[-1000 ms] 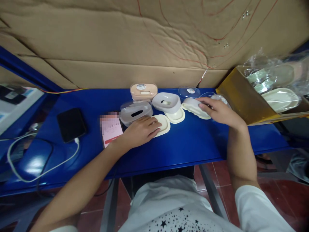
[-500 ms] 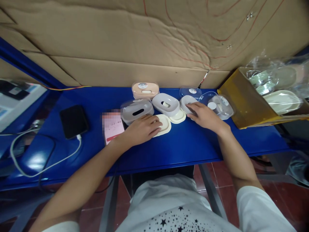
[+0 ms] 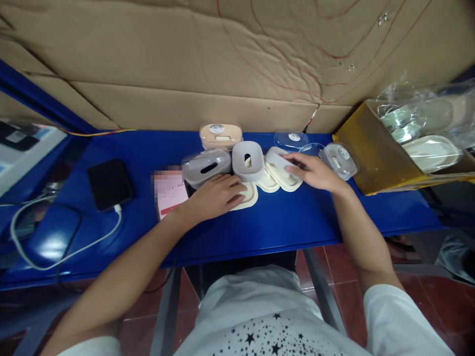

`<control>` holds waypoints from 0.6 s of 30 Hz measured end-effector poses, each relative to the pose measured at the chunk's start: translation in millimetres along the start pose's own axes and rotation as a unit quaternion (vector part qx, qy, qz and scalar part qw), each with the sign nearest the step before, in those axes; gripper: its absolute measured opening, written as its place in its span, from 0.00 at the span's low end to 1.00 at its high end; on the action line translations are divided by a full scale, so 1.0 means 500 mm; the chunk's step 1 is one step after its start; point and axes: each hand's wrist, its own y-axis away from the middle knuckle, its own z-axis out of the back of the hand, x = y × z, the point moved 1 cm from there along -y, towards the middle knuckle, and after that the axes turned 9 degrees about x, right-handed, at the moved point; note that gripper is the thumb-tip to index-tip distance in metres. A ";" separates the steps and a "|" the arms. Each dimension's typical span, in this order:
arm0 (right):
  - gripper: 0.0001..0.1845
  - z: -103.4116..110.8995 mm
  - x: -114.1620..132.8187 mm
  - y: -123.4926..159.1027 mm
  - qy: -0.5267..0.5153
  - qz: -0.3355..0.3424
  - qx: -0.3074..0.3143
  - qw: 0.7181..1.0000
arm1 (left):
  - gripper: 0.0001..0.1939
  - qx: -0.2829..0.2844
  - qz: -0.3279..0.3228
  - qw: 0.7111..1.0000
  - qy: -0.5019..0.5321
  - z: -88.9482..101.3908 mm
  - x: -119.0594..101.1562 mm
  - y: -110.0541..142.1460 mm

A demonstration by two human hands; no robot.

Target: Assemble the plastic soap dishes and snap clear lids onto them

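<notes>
My right hand (image 3: 311, 170) grips the right side of a small grey oval plastic cover (image 3: 274, 160), which is tilted above cream oval plates (image 3: 291, 183). My left hand (image 3: 220, 195) lies flat, fingers stretched, over another cream oval plate (image 3: 250, 195) near the table's front. Between the hands stands a second grey oval cover (image 3: 248, 170) with a slot in its top. Beside the left hand, a grey slotted box (image 3: 198, 173) has clear plastic about it. A clear lid (image 3: 311, 148) lies behind the right hand, partly hidden.
A peach box (image 3: 226, 133) and a clear stickered lid (image 3: 291, 138) stand along the back. To the right are a grey box with a clear lid (image 3: 341, 160) and a carton (image 3: 354, 148) of wrapped parts. Phone (image 3: 172, 198) and cabled black device (image 3: 109, 184) lie left.
My right hand has tilted the small grey cover and shifted it left, baring a cream plate. The middle grey cover has turned and stands more end-on. My left hand has hardly moved.
</notes>
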 end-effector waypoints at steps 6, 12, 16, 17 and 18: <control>0.26 0.071 -0.043 0.024 0.182 -0.081 -0.233 0.952 | 0.14 0.011 -0.005 0.999 -0.029 -0.003 0.002 0.000; 0.25 0.121 -0.164 0.080 0.200 -0.307 -0.160 0.916 | 0.13 0.009 -0.006 0.999 -0.033 -0.004 0.001 0.001; 0.40 0.109 -0.192 0.082 0.192 -0.322 -0.100 0.922 | 0.13 0.011 -0.005 0.999 -0.033 -0.006 0.002 0.001; 0.42 0.106 -0.192 0.080 0.193 -0.310 -0.093 0.926 | 0.13 0.013 -0.004 0.999 -0.032 -0.006 0.002 0.001; 0.42 0.104 -0.190 0.077 0.193 -0.293 -0.089 0.932 | 0.13 0.014 -0.004 0.999 -0.031 -0.007 0.003 0.001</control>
